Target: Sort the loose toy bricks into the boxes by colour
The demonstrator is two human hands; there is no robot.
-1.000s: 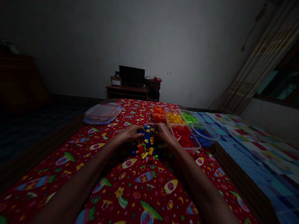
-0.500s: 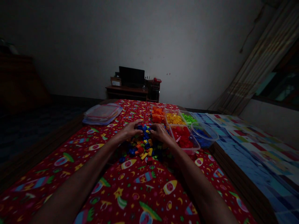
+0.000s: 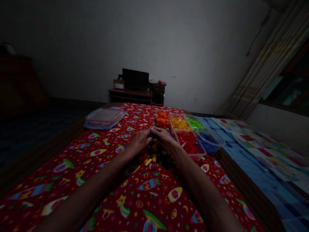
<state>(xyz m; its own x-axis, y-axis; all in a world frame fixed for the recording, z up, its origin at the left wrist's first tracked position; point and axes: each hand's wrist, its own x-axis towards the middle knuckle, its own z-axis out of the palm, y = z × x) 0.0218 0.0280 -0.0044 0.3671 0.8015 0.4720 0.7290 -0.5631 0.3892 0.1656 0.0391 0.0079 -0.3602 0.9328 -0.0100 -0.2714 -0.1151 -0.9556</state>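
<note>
My left hand [image 3: 139, 141] and my right hand [image 3: 163, 138] meet above a heap of small mixed-colour bricks [image 3: 151, 158] on the red rocket-print cloth [image 3: 135, 193]. Their fingertips touch at the far side of the heap, curled around a few blue bricks [image 3: 152, 136]. The fingers are bent and closed in; what each one grips is mostly hidden in the dim light. Just right of my right hand stands a clear tub of red bricks [image 3: 189, 142].
Behind the red tub stand tubs of orange bricks [image 3: 162, 118], yellow bricks [image 3: 180, 122] and green bricks [image 3: 194, 122], with a round bowl of blue bricks [image 3: 210, 139]. Stacked clear lids [image 3: 105, 117] lie far left. A patchwork blue cloth [image 3: 260, 154] covers the right side.
Both hands have drawn together over the heap until the fingertips meet, and they have lifted slightly off the bricks. The view has drifted a little.
</note>
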